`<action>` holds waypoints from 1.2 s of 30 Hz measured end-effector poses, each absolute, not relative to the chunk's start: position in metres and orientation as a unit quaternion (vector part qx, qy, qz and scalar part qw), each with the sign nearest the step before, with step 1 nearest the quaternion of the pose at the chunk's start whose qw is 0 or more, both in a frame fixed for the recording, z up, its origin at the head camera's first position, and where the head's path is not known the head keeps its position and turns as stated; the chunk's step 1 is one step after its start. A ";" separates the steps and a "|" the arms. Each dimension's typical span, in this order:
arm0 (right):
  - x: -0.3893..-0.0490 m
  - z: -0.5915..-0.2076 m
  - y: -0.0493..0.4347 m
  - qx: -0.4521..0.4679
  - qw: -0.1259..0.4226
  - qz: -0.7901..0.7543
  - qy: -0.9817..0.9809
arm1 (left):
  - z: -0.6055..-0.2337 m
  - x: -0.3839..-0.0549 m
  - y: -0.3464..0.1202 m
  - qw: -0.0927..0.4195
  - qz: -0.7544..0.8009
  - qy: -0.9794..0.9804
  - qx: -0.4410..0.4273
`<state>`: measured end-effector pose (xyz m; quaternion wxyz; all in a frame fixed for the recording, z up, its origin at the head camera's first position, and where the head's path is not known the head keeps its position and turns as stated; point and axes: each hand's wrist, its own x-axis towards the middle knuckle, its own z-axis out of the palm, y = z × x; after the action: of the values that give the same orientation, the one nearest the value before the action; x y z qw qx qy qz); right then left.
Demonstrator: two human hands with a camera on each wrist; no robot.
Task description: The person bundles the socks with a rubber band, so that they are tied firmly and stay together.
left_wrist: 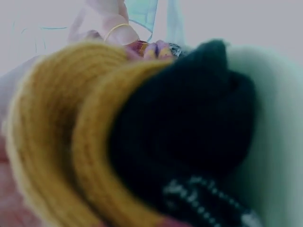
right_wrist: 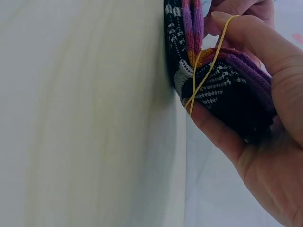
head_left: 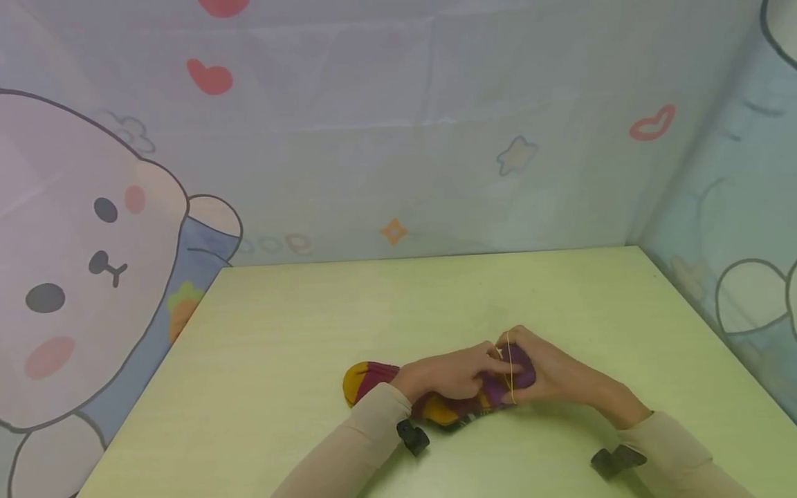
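Observation:
A folded bundle of knitted socks [head_left: 440, 409], purple, red, mustard and black with white patterning, lies lengthwise in front of the person. Around its right end my right hand [head_left: 557, 371] curls, thumb on one side and fingers on the other. A thin yellow rubber band [right_wrist: 215, 64] loops over that thumb and fingers and crosses itself beside the socks. My left hand [head_left: 451, 374] lies over the middle of the bundle and grips it, index finger reaching toward the band. Close up in the left wrist view are mustard cuffs [left_wrist: 90, 113] and a dark sock part [left_wrist: 180, 113].
The pale yellow-green table [head_left: 299, 311] extends around the hands. Behind it hangs a cloth backdrop [head_left: 373, 138] printed with a bear and hearts, and another printed cloth [head_left: 741, 207] borders the right side. A small black device [head_left: 412, 437] sits at each wrist.

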<state>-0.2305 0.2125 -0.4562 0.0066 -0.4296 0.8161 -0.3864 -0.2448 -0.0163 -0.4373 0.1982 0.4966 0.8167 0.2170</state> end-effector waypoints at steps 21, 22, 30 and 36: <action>-0.234 -0.462 0.216 -0.455 0.016 -0.371 0.809 | -0.439 -0.241 -0.017 0.189 0.224 0.817 0.496; -0.234 -0.462 0.217 -0.456 0.016 -0.369 0.810 | -0.439 -0.241 -0.016 0.188 0.221 0.817 0.498; -0.236 -0.466 0.219 -0.452 0.011 -0.362 0.815 | -0.440 -0.241 -0.017 0.179 0.209 0.809 0.520; -0.236 -0.468 0.221 -0.435 0.021 -0.367 0.822 | -0.440 -0.241 -0.016 0.183 0.196 0.811 0.520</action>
<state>-0.2361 0.2208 -0.4683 0.0210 -0.4349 0.8221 -0.3668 -0.2414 -0.0163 -0.4403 0.1828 0.5203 0.8108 0.1962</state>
